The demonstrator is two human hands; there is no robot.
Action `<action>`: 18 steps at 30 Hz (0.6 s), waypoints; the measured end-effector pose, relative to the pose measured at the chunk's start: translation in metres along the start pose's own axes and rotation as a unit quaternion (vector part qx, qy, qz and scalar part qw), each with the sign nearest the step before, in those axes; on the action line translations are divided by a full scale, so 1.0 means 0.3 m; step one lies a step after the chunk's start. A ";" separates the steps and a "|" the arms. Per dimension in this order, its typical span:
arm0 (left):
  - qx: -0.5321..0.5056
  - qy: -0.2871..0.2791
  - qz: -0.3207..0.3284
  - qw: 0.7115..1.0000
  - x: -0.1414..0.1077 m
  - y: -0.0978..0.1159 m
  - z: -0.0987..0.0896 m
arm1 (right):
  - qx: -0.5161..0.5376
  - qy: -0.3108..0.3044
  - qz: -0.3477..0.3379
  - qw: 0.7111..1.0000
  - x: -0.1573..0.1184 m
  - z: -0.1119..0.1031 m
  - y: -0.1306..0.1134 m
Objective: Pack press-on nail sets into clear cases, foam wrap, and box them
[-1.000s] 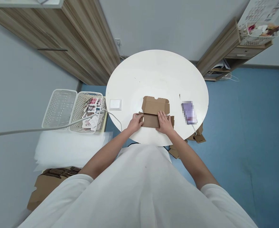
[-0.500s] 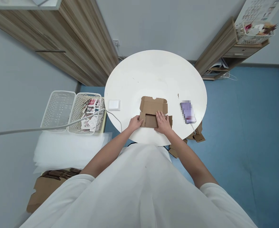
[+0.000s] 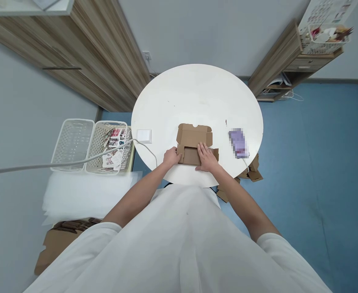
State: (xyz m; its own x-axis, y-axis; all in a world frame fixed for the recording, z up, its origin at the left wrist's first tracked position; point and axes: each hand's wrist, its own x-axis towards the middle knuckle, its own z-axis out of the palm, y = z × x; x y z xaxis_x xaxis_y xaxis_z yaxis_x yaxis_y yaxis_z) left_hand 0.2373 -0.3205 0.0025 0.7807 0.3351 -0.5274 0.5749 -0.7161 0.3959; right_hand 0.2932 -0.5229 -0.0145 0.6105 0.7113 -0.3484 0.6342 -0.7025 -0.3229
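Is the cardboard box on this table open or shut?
Open: the cardboard box has its lid laid back, with the inside showing between left hand and right hand.

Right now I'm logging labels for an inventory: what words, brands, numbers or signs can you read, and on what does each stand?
None can be read.
Printed cards in the basket: too small to read.
Printed sheet at upper right: too small to read.
Purple item on the table: pixelated.
Cardboard box: no lettering visible.
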 end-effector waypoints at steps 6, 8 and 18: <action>0.017 0.005 0.002 1.000 -0.025 0.006 0.009 | 0.034 0.018 0.014 0.999 0.023 0.003 0.008; 0.007 0.004 0.009 1.000 -0.035 0.003 0.012 | 0.037 0.020 0.022 0.999 0.032 0.004 0.005; 0.060 0.037 -0.015 0.997 0.008 -0.014 0.038 | 0.017 0.001 -0.029 0.999 0.026 -0.001 0.000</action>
State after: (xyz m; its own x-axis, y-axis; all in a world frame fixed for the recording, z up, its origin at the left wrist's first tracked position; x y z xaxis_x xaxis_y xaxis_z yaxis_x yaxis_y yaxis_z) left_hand 0.2341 -0.3238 -0.0091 0.7823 0.3987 -0.4785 0.5682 -0.7715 0.2861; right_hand 0.2980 -0.5173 -0.0168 0.5741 0.7510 -0.3261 0.6525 -0.6603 -0.3718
